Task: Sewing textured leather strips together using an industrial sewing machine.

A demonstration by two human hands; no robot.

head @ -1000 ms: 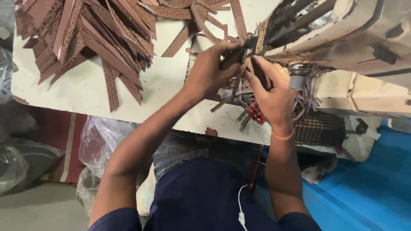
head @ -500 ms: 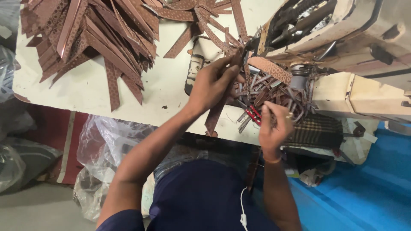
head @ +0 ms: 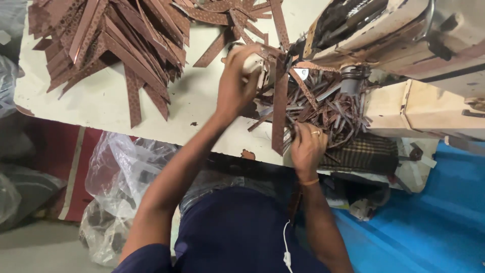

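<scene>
My left hand (head: 236,83) grips the upper end of a long brown perforated strip (head: 278,108) beside the sewing machine (head: 404,30). The strip hangs down over the table's front edge. A white object under that hand is mostly hidden. My right hand (head: 308,146), with a ring on one finger, rests at the table edge just right of the strip's lower end. Its fingers curl into a heap of thin brown scraps (head: 328,108). Whatever those fingers hold is hidden.
A big pile of brown strips (head: 111,40) covers the far left of the pale table (head: 101,108), with more strips (head: 237,15) at the top centre. A checked cloth (head: 366,151) hangs at the right edge. Clear plastic bags (head: 118,177) lie on the floor, blue sheeting (head: 434,222) to the right.
My left hand has lifted the strip's top end toward the machine, so the strip now hangs straight down. My right hand dropped from the machine to the scrap heap at the table edge.
</scene>
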